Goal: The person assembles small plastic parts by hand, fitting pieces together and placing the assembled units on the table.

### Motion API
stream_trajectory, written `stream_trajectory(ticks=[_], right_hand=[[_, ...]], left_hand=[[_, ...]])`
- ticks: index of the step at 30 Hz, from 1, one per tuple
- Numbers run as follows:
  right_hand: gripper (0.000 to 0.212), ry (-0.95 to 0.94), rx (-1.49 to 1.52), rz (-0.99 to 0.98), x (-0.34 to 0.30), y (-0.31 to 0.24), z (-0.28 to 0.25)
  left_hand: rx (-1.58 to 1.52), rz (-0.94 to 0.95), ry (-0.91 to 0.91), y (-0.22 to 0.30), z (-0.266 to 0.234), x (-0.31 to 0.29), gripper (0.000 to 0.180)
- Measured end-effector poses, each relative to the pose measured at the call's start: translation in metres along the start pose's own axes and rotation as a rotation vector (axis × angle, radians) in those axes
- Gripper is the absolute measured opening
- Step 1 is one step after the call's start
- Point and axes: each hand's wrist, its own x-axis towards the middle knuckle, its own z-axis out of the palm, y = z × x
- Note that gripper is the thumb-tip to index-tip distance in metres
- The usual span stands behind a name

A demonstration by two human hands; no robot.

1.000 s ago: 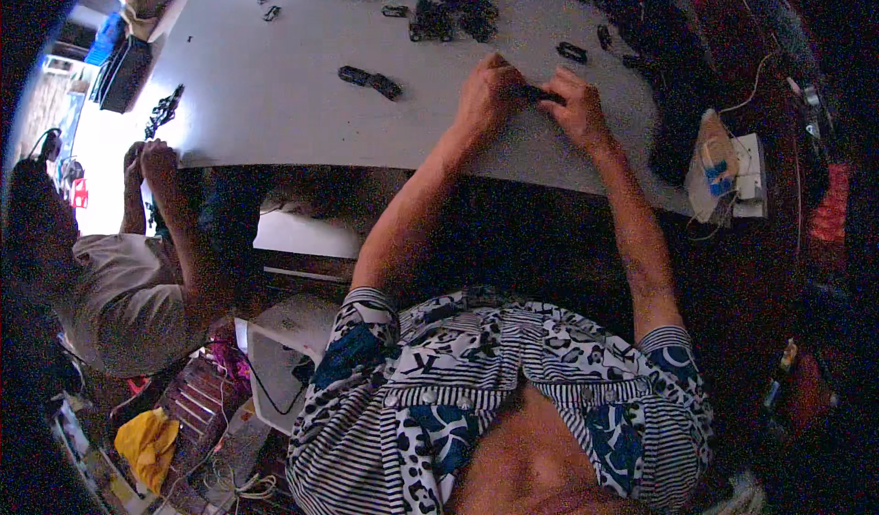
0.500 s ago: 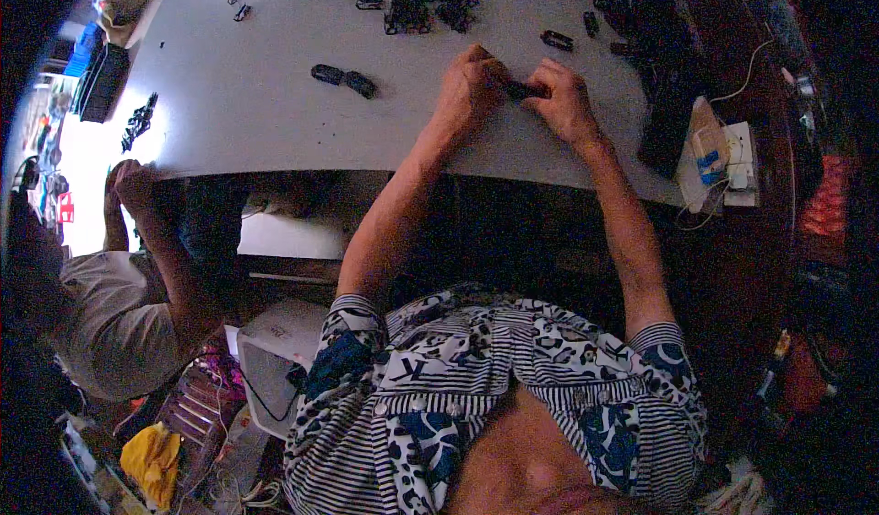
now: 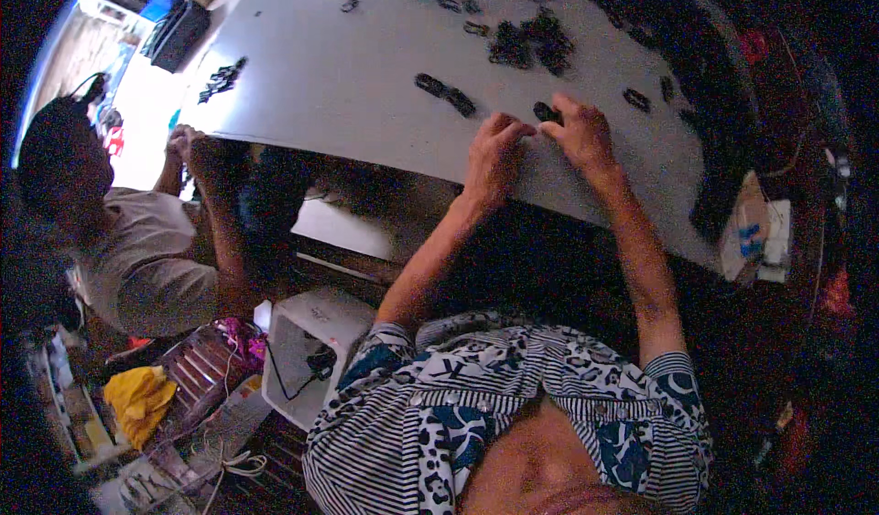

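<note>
Over the near edge of the pale table (image 3: 339, 85), my right hand (image 3: 586, 141) pinches a small dark oval piece (image 3: 547, 112) between thumb and fingers. Close to its left, my left hand (image 3: 495, 156) has its fingers curled together, with the tips near my right thumb. Whatever the left fingertips may hold is too small to make out. Two black oval pieces (image 3: 445, 95) lie end to end on the table, just beyond my left hand. Farther back sits a tangled cluster of black pieces (image 3: 531, 41).
Single black pieces (image 3: 636, 100) and a long dark heap (image 3: 723, 140) lie along the right side. A co-worker's hands (image 3: 188, 141) are at the table's left corner, near a small dark pile (image 3: 222, 80). A white power strip (image 3: 776, 240) stands at the right edge.
The view has turned, so the table appears shifted right. Both hands were together on the dark piece; now it shows in my right hand, with the left fingertips slightly off it.
</note>
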Motion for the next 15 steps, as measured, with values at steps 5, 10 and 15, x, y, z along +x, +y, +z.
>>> stream_trajectory(ticks=[5,10,15], right_hand=[[0.031,-0.026,0.102,-0.061,0.036,-0.034,0.017],[0.032,-0.048,0.450,-0.210,0.057,-0.056,0.038],[0.034,0.102,0.316,-0.215,0.049,-0.012,0.010]], left_hand=[[0.168,-0.083,0.259,0.006,-0.028,0.001,0.035],[0.209,-0.143,0.364,-0.008,-0.038,0.005,0.036],[0.260,-0.016,0.395,0.000,-0.036,0.012,0.032]])
